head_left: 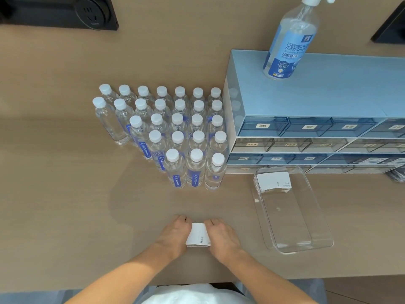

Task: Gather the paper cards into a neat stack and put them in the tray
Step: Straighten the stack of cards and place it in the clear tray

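The bench (65, 172) looks like matt wood-grain laminate, smooth, in a pale brown. The tray (317, 242) is clear, glossy plastic with bright highlights along its rim. The paper cards (198, 235) between the two hands are matt white paper with small dark print; a second pile of cards (272, 181) in the tray looks the same. The water bottles (175, 170) are clear, shiny plastic with matt white caps. The drawer cabinet (317, 95) has a smooth pale-blue top and translucent plastic drawers. The disinfectant bottle (289, 40) is clear plastic with a glossy blue label.
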